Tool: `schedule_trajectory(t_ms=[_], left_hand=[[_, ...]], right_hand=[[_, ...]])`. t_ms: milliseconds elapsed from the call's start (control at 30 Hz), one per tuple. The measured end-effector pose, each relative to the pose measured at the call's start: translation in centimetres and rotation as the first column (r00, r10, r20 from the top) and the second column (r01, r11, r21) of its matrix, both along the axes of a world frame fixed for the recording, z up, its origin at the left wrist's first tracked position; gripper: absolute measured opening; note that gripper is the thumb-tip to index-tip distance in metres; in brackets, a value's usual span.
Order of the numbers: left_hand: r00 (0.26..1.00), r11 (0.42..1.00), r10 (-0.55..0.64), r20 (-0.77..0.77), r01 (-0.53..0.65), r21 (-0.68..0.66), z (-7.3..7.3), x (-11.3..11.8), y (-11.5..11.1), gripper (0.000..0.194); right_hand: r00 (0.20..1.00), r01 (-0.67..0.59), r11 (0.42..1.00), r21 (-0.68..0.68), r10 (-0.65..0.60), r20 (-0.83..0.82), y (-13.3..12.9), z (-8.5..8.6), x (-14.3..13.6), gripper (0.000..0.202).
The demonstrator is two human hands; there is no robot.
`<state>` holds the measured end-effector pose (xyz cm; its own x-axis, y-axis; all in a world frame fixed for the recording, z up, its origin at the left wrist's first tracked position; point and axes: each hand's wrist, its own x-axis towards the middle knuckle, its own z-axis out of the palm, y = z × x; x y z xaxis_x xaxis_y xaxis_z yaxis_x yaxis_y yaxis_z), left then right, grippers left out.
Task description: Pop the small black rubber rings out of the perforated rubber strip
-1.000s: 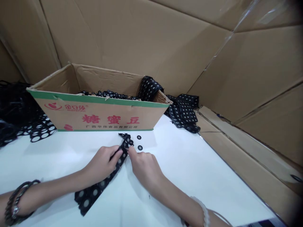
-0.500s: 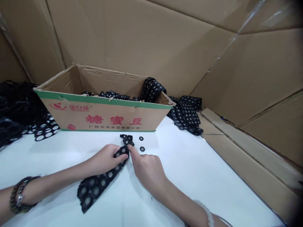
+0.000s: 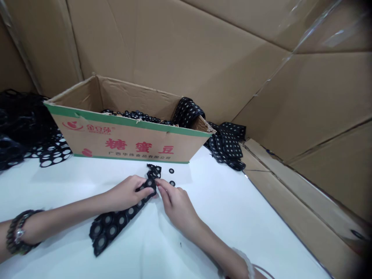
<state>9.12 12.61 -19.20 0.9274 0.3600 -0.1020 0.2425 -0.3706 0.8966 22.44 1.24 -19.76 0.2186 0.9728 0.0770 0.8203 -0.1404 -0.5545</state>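
Observation:
My left hand (image 3: 130,192) grips a black rubber sheet (image 3: 112,228) dotted with round, grey-centred rings, thumb on top and fingers beneath. The sheet slants from lower left up to a ragged, partly punched-out end (image 3: 154,170) beyond the hand. At the sheet's right edge, close to the left thumb, the thumb and index finger of my right hand (image 3: 181,207) are drawn together. What lies between those fingertips is too small to make out. Two loose black rings, one farther back (image 3: 171,171) and one just behind the right fingers (image 3: 172,183), lie on the white table.
A cardboard box (image 3: 139,145) with a green rim holds many loose rings and a rolled dotted sheet (image 3: 188,111). More dotted sheets (image 3: 226,145) lie to its right. Punched-out black webbing (image 3: 23,128) is heaped at left. Cardboard walls (image 3: 203,46) enclose the white table (image 3: 232,205).
My right index finger was pressing on the sheet's far end; now it has drawn back slightly and meets the thumb at the sheet's edge. The left hand keeps its grip. The view shifted slightly.

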Motion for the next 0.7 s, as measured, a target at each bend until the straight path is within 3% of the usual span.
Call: schedule_trajectory(t_ms=[200, 367, 567, 700], left_hand=[[1.0, 1.0, 0.021, 0.004, -0.021, 0.012, -0.1, 0.0, 0.1, 0.029], [1.0, 0.999, 0.025, 0.018, -0.025, 0.032, 0.0, 0.0, 0.0, 0.029], [0.997, 0.994, 0.072, -0.036, -0.068, 0.082, -0.1, -0.1, -0.4, 0.028], [0.997, 0.998, 0.057, -0.048, -0.056, 0.031, -0.2, -0.1, -0.4, 0.028]], right_hand=[[0.985, -0.028, 0.999, 0.037, 0.034, -0.17, 0.2, 0.2, 0.2, 0.032], [0.98, -0.018, 0.999, 0.048, 0.027, -0.196, 0.1, 0.1, 0.1, 0.031], [0.993, 0.022, 0.999, -0.03, -0.019, 0.115, -0.2, -0.5, -0.8, 0.035], [0.959, -0.007, 1.0, -0.024, 0.014, 0.283, -0.1, -0.9, -0.9, 0.038]])
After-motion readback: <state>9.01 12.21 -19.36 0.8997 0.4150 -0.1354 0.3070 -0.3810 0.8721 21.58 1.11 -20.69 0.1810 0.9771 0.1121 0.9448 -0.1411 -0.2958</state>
